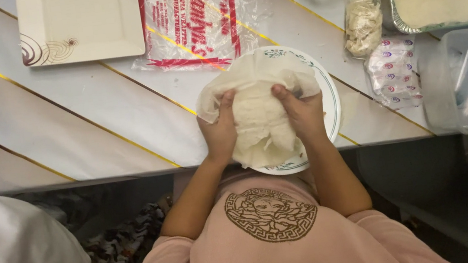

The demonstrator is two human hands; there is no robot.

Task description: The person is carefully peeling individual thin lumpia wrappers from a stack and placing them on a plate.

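Both hands, left hand (221,132) and right hand (303,114), grip a thin white wrapper (258,107), fingers closed over its folds; it is held over the round plate (330,96), likely to catch crumbs. Beyond the plate on the desk (92,121) lies a plastic packet (194,21).

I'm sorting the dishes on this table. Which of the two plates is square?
The cream plate at the table's far left corner, with brown swirls. The other, a round white plate, sits under the thin wrapper both hands hold.
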